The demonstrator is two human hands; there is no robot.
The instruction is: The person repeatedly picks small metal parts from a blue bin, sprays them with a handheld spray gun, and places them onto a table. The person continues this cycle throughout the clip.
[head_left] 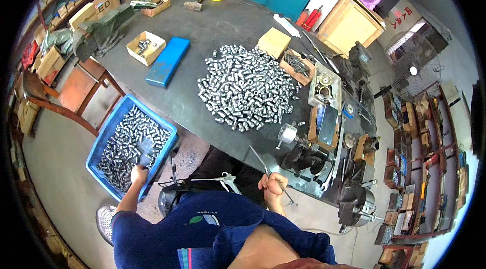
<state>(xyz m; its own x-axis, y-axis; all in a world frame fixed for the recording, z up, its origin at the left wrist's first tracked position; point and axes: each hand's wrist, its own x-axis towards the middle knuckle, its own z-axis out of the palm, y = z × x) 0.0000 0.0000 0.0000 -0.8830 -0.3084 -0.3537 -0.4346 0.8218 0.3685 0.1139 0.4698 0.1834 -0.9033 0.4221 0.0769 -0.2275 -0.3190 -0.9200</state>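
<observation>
My left hand (139,174) reaches down into a blue plastic bin (91,160) at the left, its fingers curled against small metal fittings (124,152). What lies in those fingers is too small to make out. Wrapped around a thin metal rod (258,157), my right hand (273,184) is at the table's near edge. The rod slants, its upper end over the tabletop. On the dark table (202,21) lies a big heap of shiny metal fittings (248,86). Right of the rod, a round metal chuck (287,135) sits by a dark bench vise (306,160).
A blue flat box (168,62) and an open carton of fittings (146,48) lie left of the heap. Tool trays (324,86) line the right side. A wooden chair (81,86) stands behind the bin. Another vise (357,205) is at the table's right corner.
</observation>
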